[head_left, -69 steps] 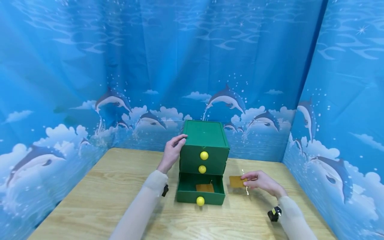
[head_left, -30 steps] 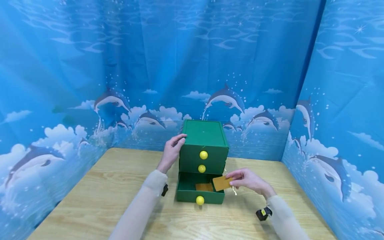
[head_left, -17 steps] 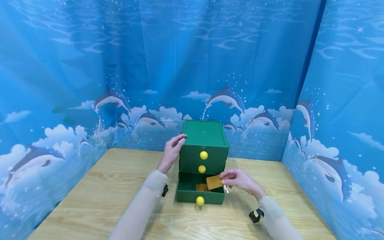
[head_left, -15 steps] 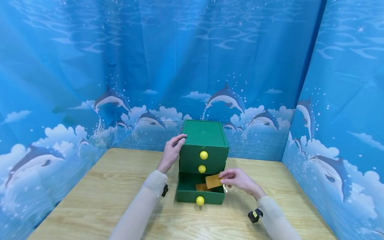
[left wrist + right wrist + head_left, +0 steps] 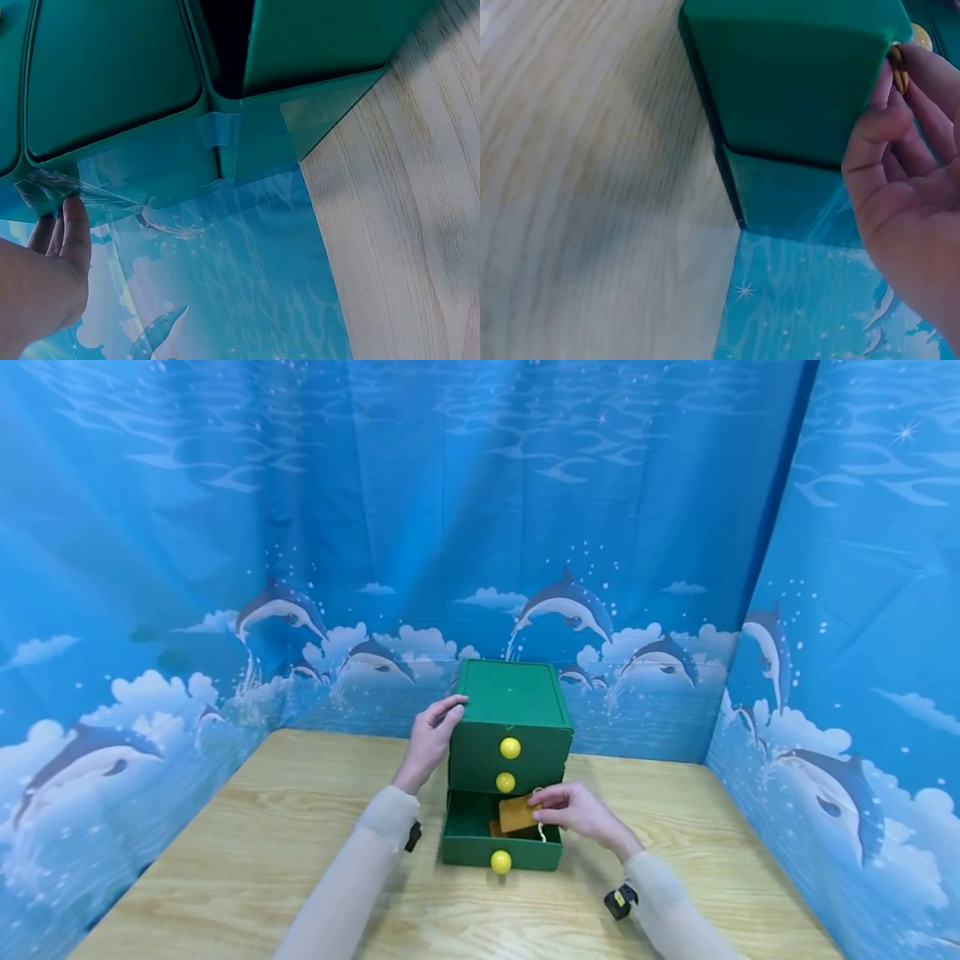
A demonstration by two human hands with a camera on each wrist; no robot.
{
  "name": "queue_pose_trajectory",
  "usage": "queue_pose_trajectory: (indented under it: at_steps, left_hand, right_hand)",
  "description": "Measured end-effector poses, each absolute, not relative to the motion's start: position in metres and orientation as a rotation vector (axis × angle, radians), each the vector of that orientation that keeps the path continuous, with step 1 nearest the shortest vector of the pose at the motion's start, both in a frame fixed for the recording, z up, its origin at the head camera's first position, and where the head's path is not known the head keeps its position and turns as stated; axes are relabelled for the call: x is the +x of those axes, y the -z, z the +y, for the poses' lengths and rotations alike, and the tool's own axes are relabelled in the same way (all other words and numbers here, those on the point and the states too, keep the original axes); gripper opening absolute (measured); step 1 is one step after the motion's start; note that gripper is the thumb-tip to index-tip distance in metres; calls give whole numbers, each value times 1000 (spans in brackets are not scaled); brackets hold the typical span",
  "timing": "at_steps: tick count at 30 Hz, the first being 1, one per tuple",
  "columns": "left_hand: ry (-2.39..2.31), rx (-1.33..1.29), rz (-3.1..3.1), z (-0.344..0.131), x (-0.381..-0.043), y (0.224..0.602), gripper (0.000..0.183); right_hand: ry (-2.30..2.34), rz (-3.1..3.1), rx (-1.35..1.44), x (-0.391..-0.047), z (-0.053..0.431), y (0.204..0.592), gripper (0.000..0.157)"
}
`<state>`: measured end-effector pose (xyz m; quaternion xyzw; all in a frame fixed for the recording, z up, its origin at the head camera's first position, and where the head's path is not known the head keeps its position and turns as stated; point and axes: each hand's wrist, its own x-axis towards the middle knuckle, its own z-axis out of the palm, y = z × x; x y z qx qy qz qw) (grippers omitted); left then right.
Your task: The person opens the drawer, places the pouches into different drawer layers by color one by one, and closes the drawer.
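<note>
A golden-brown drawstring pouch (image 5: pixel 516 814) with white strings hangs just above the pulled-out bottom drawer (image 5: pixel 501 849) of a green drawer cabinet (image 5: pixel 513 695). My right hand (image 5: pixel 581 814) pinches it by its string end, between thumb and fingers. In the right wrist view only a narrow edge of the pouch (image 5: pixel 899 70) shows. Beneath it a second brown pouch (image 5: pixel 495 828) lies in the drawer, mostly hidden. Resting on the cabinet's upper left edge is my left hand (image 5: pixel 431 739). The left wrist view shows its fingertips (image 5: pixel 73 217) touching the side, which is covered with clear tape.
Yellow round knobs (image 5: pixel 510 748) mark the drawer fronts; the two upper drawers are closed. The cabinet stands on a light wooden table (image 5: pixel 315 827). Behind and to both sides hangs a blue curtain (image 5: pixel 405 527) printed with dolphins.
My right hand has carried the pouch leftward from beside the cabinet, past the drawer's right wall, to above the other pouch. My left hand has stayed in place.
</note>
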<state>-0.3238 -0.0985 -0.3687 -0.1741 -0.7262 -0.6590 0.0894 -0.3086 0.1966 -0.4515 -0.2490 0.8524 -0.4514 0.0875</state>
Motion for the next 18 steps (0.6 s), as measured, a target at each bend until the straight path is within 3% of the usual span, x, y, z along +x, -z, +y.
queue_pose_trajectory:
  at_steps: [9, 18]
  left_hand:
    - [1959, -523, -2114, -98, -347, 391, 41]
    - [1905, -509, -2076, -95, -348, 394, 39]
  right_hand:
    - [1323, 2511, -834, -310, 185, 448, 25]
    - [1262, 2455, -888, -308, 170, 445, 21]
